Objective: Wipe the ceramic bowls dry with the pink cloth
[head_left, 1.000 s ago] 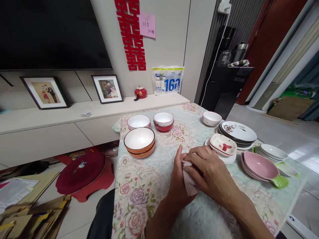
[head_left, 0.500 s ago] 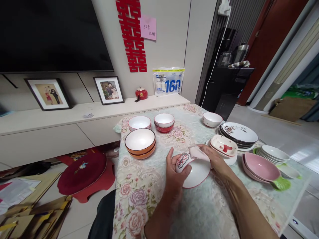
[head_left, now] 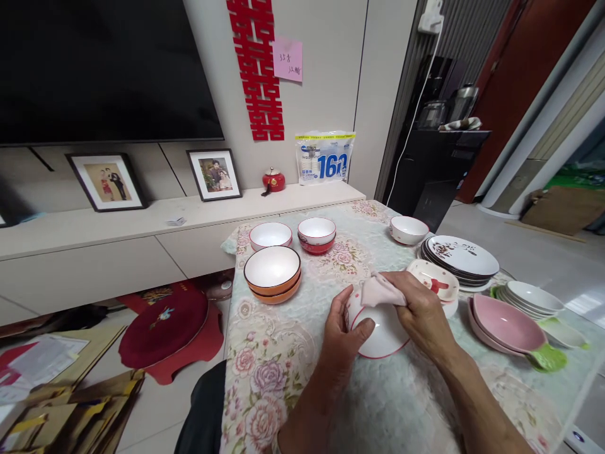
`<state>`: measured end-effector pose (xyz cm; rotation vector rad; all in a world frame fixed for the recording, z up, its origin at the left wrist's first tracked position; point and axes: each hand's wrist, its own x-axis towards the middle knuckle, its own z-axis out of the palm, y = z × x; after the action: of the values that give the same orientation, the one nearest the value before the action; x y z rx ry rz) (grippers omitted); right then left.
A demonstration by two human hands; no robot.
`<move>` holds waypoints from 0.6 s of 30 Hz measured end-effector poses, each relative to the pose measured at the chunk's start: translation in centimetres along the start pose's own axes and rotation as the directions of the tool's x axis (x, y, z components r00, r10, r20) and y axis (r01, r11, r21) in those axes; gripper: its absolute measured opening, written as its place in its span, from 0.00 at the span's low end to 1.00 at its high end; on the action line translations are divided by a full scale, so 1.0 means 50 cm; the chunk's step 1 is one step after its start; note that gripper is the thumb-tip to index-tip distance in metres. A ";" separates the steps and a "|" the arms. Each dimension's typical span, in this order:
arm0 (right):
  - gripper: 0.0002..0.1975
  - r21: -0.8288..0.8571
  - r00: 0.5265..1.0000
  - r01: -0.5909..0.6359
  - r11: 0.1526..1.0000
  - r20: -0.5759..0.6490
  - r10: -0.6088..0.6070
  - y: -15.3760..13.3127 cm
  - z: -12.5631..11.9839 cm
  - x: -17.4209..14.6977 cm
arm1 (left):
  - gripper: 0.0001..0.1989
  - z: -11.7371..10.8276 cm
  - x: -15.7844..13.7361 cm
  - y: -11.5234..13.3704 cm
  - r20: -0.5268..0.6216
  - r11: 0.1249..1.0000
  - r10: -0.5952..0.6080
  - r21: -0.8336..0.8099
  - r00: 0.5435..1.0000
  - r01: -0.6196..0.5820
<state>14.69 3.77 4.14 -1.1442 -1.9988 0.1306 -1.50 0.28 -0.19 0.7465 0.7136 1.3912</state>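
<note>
Flowered tablecloth (head_left: pixel 278 334), white bowl (head_left: pixel 382 333) newly in view, left fingers (head_left: pixel 365 329) clamped on it, right fingers (head_left: pixel 399 281) pinching pale cloth (head_left: pixel 379 292)

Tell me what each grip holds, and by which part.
The left grip holds a white bowl by its left rim, thumb inside; the right grip holds a pale pink cloth by its right end, against the bowl's upper edge.

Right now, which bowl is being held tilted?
The white, red-rimmed bowl in the left hand, cloth over its rim; the other bowls sit upright on the table.
</note>
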 end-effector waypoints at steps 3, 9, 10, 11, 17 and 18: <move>0.31 -0.164 0.985 0.172 0.971 0.033 -0.169 -0.033 -0.010 -0.003 | 0.38 -0.012 0.006 -0.003 0.030 0.986 0.086 0.138 0.996 -0.089; 0.24 -0.224 0.953 0.304 0.926 0.064 -0.297 -0.069 0.011 -0.004 | 0.40 -0.017 0.007 0.002 0.056 0.950 0.262 0.160 0.963 -0.268; 0.26 -0.192 0.962 0.272 0.943 0.067 -0.264 -0.065 0.015 -0.003 | 0.40 -0.017 0.008 0.000 0.014 0.955 0.252 0.159 0.968 -0.251; 0.27 -0.156 0.973 0.227 0.961 0.068 -0.219 -0.057 0.018 -0.003 | 0.41 -0.017 0.009 -0.002 -0.033 0.962 0.232 0.158 0.972 -0.224; 0.20 0.231 0.952 -0.290 0.929 0.172 0.254 -0.006 0.040 -0.003 | 0.40 -0.014 0.008 0.008 -0.244 0.995 0.014 -0.092 0.970 -0.038; 0.20 0.319 0.907 -0.404 0.857 0.258 0.332 -0.004 0.045 -0.004 | 0.40 -0.012 0.007 0.013 -0.246 0.990 -0.018 -0.138 0.969 -0.017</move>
<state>13.08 4.14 2.59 -1.2891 -1.7879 0.8117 -2.36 0.69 -0.05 0.4682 0.7998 1.5328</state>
